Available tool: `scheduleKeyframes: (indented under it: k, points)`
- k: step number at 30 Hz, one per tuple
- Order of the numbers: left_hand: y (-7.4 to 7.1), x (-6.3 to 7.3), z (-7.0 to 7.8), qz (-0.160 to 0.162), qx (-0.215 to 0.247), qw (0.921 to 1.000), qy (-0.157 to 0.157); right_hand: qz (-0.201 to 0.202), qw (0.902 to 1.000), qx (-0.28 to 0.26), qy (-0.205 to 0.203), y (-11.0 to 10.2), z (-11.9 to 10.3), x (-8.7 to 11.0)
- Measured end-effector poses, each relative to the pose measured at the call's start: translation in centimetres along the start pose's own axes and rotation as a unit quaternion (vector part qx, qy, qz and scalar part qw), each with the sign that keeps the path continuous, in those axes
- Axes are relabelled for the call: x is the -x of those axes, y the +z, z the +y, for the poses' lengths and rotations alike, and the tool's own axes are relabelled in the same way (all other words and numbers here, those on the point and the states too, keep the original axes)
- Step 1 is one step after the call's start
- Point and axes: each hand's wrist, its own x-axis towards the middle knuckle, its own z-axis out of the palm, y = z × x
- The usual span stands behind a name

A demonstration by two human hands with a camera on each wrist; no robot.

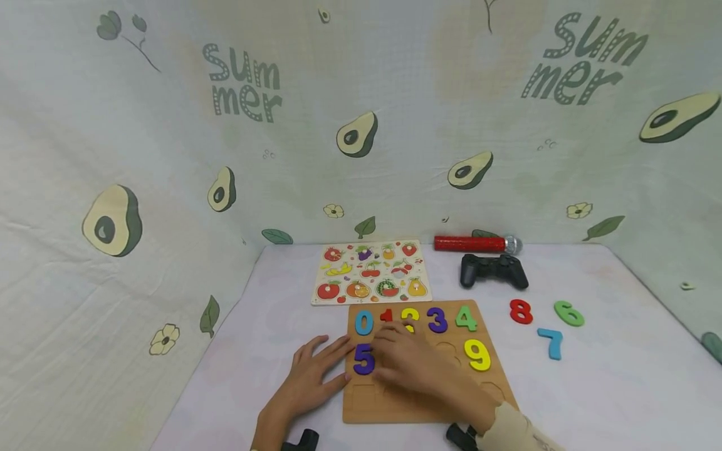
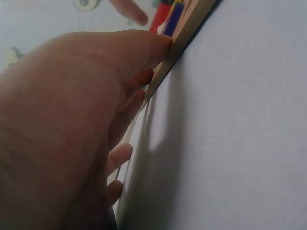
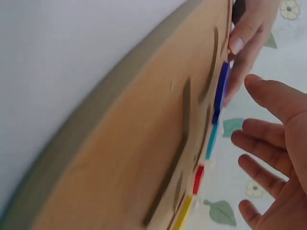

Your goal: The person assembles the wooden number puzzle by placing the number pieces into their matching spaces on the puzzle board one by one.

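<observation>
A wooden number board (image 1: 420, 413) lies on the table with blue 0 (image 1: 358, 322), red 1, yellow 2, purple 3 (image 1: 437, 321), green 4 (image 1: 466, 319), purple 5 (image 1: 363, 359) and yellow 9 (image 1: 479, 356) on it. My left hand (image 1: 307, 381) rests at the board's left edge, its fingers extended and its thumb (image 2: 144, 50) touching the rim. Over the board's middle hovers my right hand (image 1: 410, 362), just right of the 5, partly covering the 1 and 2. In the right wrist view its fingers (image 3: 264, 177) are spread and hold nothing.
Loose red 8 (image 1: 521, 311), green 6 (image 1: 568, 313) and blue 7 (image 1: 551, 344) lie right of the board. Behind it are a fruit puzzle (image 1: 369, 282), a black game controller (image 1: 494, 270) and a red microphone (image 1: 470, 243). A printed cloth (image 1: 417, 207) hangs at the back.
</observation>
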Motion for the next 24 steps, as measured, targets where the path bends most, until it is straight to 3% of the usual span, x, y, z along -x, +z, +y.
scheduleKeyframes:
  k: [5, 24]
  points:
    - [-0.1, -0.2, 0.2, 0.003, -0.005, 1.0000, -0.001, 0.024, 0.9997, -0.009, 0.000, -0.6, 1.6, 1.6]
    - [0.0, 0.1, 0.1, 0.011, -0.004, 0.9999, 0.007, 0.075, 0.9946, -0.004, 0.071, -3.5, 7.5, 7.8]
